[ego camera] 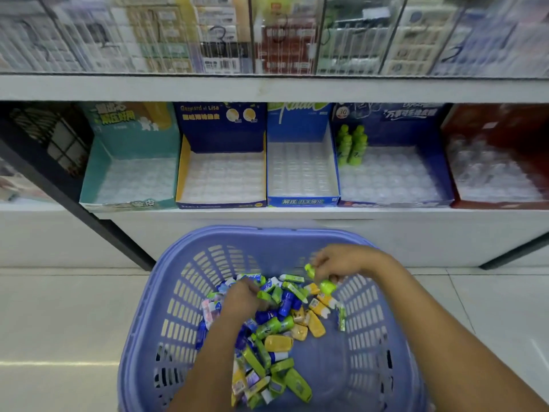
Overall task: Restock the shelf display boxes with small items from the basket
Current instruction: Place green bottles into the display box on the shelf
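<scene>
Right hand (341, 263) around green bottles (327, 287)

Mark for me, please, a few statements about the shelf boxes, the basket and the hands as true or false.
1. The purple basket holds a pile of small items. True.
2. The green bottles stand in the red box. False: they stand in the wide dark blue box beside it.
3. The right hand holds green items. True.
4. The teal box is full of stock. False: only its clear tray shows.
5. The left hand reaches to the shelf. False: it is down in the pile in the basket.
</scene>
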The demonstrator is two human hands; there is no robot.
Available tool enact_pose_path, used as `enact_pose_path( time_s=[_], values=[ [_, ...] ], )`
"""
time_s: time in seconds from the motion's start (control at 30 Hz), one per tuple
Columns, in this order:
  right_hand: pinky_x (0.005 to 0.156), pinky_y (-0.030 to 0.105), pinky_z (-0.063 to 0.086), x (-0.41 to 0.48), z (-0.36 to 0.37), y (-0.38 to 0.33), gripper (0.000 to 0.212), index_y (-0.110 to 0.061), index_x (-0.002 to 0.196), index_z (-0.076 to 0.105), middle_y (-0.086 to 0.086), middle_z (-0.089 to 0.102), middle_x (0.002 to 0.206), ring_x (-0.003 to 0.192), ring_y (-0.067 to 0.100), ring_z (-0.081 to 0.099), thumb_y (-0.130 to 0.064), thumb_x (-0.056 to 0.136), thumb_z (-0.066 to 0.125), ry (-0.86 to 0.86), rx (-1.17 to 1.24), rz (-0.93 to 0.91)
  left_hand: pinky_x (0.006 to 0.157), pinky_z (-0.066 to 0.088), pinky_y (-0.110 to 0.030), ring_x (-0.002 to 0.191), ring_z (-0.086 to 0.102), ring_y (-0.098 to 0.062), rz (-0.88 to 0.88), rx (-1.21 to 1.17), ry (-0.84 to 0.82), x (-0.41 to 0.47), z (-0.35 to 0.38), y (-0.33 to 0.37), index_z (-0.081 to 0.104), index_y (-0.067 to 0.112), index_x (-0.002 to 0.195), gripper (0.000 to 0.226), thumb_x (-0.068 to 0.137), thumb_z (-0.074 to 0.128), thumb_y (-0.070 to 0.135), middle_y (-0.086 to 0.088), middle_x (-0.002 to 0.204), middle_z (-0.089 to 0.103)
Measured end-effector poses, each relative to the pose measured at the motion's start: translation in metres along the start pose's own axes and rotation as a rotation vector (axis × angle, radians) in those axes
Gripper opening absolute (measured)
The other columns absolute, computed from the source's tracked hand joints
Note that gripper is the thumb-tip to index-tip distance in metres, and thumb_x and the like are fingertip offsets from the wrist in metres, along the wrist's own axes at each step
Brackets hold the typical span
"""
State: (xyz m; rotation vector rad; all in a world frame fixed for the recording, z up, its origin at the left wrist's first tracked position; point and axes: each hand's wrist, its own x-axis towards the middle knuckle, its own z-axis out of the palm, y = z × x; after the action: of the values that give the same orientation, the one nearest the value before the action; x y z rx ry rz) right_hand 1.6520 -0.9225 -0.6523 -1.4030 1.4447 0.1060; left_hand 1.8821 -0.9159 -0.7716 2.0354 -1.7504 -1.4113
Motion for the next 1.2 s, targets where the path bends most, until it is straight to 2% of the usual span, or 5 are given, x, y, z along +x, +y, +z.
enact_pose_path(
  time_s=[0.2, 0.37, 0.5, 0.87, 1.2],
  values=[
    [0.058, 0.018, 0.045, -0.056, -0.049, -0.015, 0.022, 0.001, 0.108, 0.062, 0.003, 0.059, 0.072, 0.059, 0.009, 0.054, 0.002, 0.086, 0.058, 0.129, 0.437, -0.321, 0.054, 0.047, -0.017, 0.060, 0.061, -0.007, 0.071, -0.059, -0.164, -0.022, -0.059, 0.051, 0.059, 0.016, 0.077, 0.026, 0.067, 0.082, 0.006, 0.005, 0.067, 0.065],
    [0.066, 0.019, 0.048, -0.082, -0.079, -0.015, 0.026, -0.009, 0.107, 0.063, 0.000, 0.062, 0.082, 0.073, 0.012, 0.057, 0.002, 0.084, 0.059, 0.319, 0.702, -0.549, 0.070, 0.057, -0.024, 0.074, 0.069, -0.014, 0.230, -0.723, -0.364, -0.062, -0.068, 0.121, 0.060, 0.009, 0.101, 0.014, 0.087, 0.060, 0.006, -0.003, 0.081, 0.071],
    [0.067, 0.021, 0.050, -0.091, -0.092, -0.012, 0.029, -0.009, 0.106, 0.060, 0.004, 0.065, 0.088, 0.077, 0.013, 0.061, 0.000, 0.079, 0.058, 0.326, 0.752, -0.660, 0.058, 0.057, -0.031, 0.064, 0.066, -0.022, 0.221, -1.180, -0.468, -0.087, -0.057, 0.172, 0.060, 0.002, 0.106, 0.029, 0.093, 0.035, 0.008, -0.007, 0.070, 0.063],
    [0.083, 0.025, 0.052, -0.092, -0.096, -0.010, 0.033, -0.006, 0.103, 0.057, 0.009, 0.067, 0.105, 0.097, 0.016, 0.064, 0.012, 0.076, 0.057, 0.139, 0.723, -0.867, 0.039, 0.027, -0.014, 0.046, 0.038, -0.005, 0.404, -0.945, -0.328, -0.093, -0.033, 0.204, 0.064, 0.009, 0.091, 0.029, 0.075, 0.066, 0.033, 0.000, 0.074, 0.062],
    [0.068, 0.019, 0.055, -0.074, -0.101, -0.024, 0.021, -0.012, 0.086, 0.068, 0.003, 0.071, 0.078, 0.071, 0.010, 0.068, -0.015, 0.066, 0.075, 0.640, 0.779, -0.615, 0.042, 0.033, -0.017, 0.048, 0.041, -0.005, 0.429, -0.946, -0.059, -0.083, -0.028, 0.208, 0.065, 0.014, 0.097, 0.014, 0.093, 0.057, 0.024, 0.004, 0.072, 0.062]
  ],
)
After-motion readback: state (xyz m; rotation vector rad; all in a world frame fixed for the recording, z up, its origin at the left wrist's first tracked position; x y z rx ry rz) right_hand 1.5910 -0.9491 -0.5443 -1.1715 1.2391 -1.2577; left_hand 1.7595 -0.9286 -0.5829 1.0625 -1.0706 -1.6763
